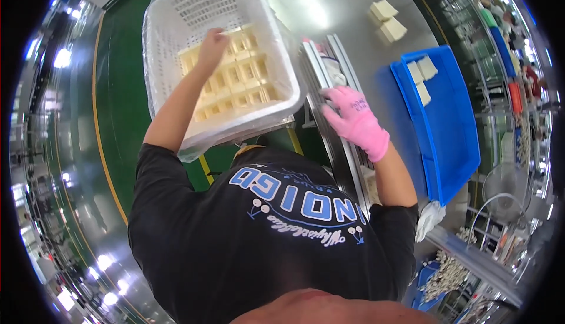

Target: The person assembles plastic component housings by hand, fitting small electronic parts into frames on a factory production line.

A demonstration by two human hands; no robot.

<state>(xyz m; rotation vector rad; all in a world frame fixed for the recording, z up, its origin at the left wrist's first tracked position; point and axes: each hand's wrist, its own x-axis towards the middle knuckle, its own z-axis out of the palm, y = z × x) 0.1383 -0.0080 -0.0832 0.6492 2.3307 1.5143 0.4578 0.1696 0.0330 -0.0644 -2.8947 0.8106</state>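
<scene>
My bare left hand (215, 47) reaches into a white plastic basket (282, 59) with a clear liner over its rim. Its fingers are closed, and what they hold, if anything, is hidden. Beneath it lie rows of cream-coloured box-shaped pieces with hollow compartments (235, 74). My right hand (356, 118), in a pink glove, rests by a pair of metal rails (338, 142) at the table's near edge. Its fingers are spread, with nothing visible in them. Just beyond its fingertips, a small white item (336, 77) sits between the rails; its kind is unclear.
On the right of the metal table (376, 59) stands a blue tray (444, 142) with a few cream blocks (421, 77) at its far end. Other cream blocks (388, 21) lie farther back. A white cloth or bag (431, 218) hangs near the tray's front corner. Green floor (126, 89) lies left.
</scene>
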